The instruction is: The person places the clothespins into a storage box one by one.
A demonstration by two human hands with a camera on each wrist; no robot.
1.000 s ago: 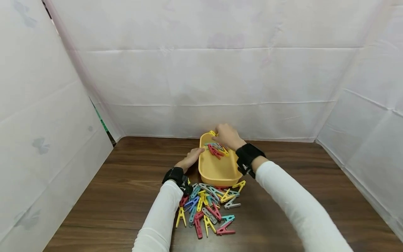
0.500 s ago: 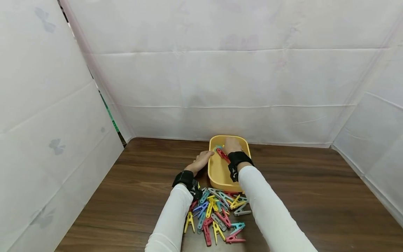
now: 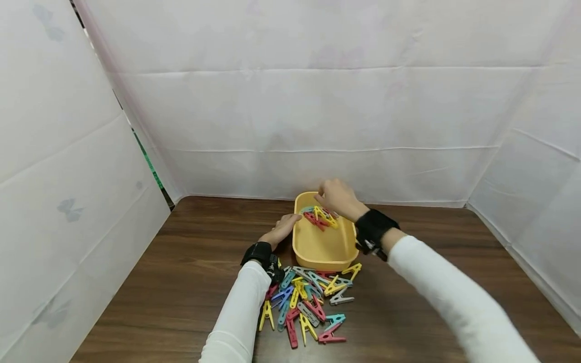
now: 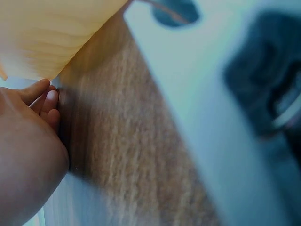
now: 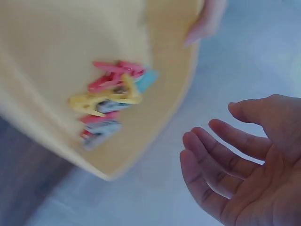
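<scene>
The yellow tub (image 3: 323, 248) holds a few red, yellow and blue pegs (image 3: 321, 218) under the empty, loose-fingered right hand (image 3: 338, 198). The left hand (image 3: 281, 230) rests straight fingers on the tub's side, with more pegs (image 3: 308, 302) heaped behind its wrist

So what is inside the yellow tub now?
In the yellow tub, a small bunch of clothes pegs lies at the far end: red, yellow and blue ones. The near part is bare. The right hand covers the far corner, so anything there is hidden.

Peg pile (image 3: 308, 302) blocks tub's (image 3: 323, 248) near side; R side free.
</scene>
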